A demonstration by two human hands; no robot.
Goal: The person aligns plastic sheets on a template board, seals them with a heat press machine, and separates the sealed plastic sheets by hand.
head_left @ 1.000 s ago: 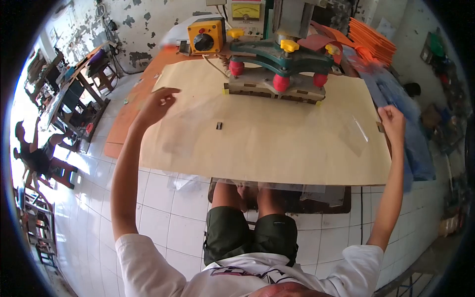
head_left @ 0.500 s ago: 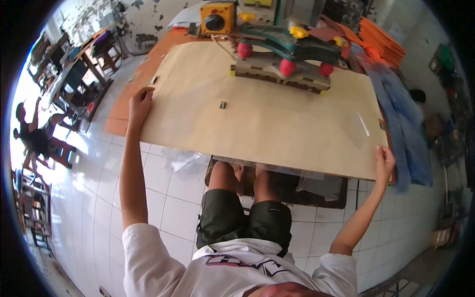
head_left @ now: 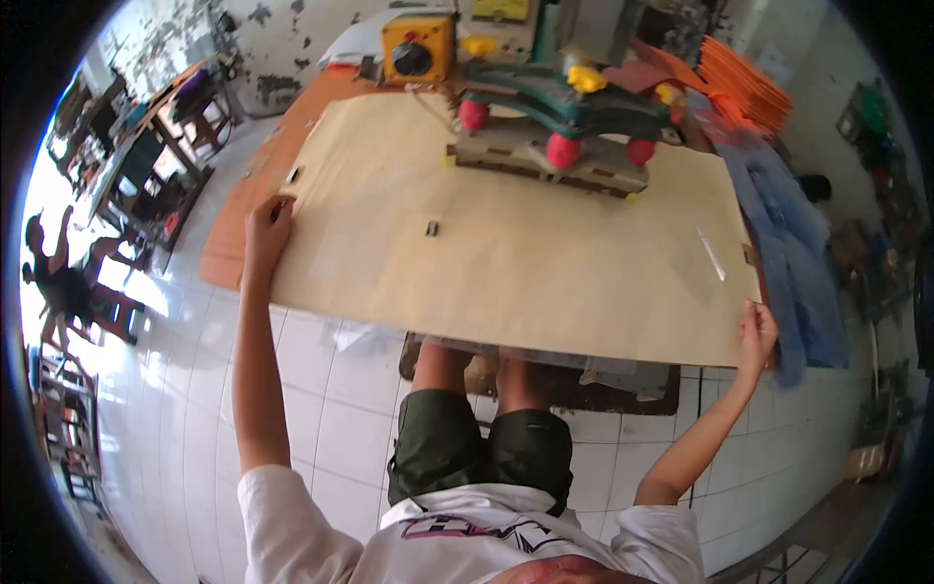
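Observation:
A wide tan board (head_left: 545,282) lies on the table before me. Thin clear plastic sheet (head_left: 712,255) shows over it by a bright glare streak at the right and a faint see-through strip under the front edge. My left hand (head_left: 268,232) is closed in a pinch at the board's left edge. At the right front corner, my right hand (head_left: 757,331) has its thumb and fingers pressed together. The sheet's edges inside both hands are hardly visible. A small black piece (head_left: 432,229) sits mid-board, and another black piece (head_left: 292,175) is near my left hand.
Over the board's far side stands a press head (head_left: 550,161) with red knobs and yellow handles. Behind it is a yellow control box (head_left: 416,49). Blue plastic sheets (head_left: 788,224) and stacked orange pieces (head_left: 744,83) lie at the right. A person (head_left: 68,277) sits far left.
The view has tilted, so the table, press and both hands appear slightly lower. Both hands stay closed at the same sides of the board.

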